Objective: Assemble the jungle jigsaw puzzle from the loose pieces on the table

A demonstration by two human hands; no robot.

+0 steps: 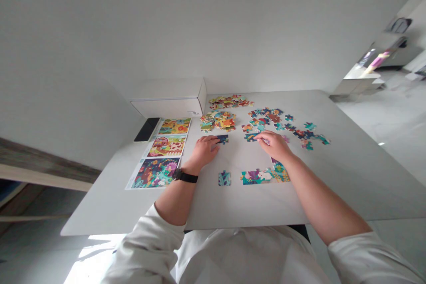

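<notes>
My left hand (205, 150) lies on the table with its fingers stretched out, the fingertips touching the left end of a dark blue puzzle piece (223, 139). To the right, my right hand (274, 144) pinches the right end of a blue and orange puzzle piece (250, 137) between thumb and fingers. A gap separates these two pieces. Nearer to me lies a joined strip of puzzle pieces (262, 176) with a white rabbit, its right end running up beneath my right forearm. A single teal puzzle piece (224, 178) sits left of that strip, apart from it.
Loose puzzle pieces spread at the right (301, 134), with piles of pieces (218, 121) farther back. On the left are a picture sheet (141, 164) and a black phone (146, 129). A white box (169, 104) stands against the wall.
</notes>
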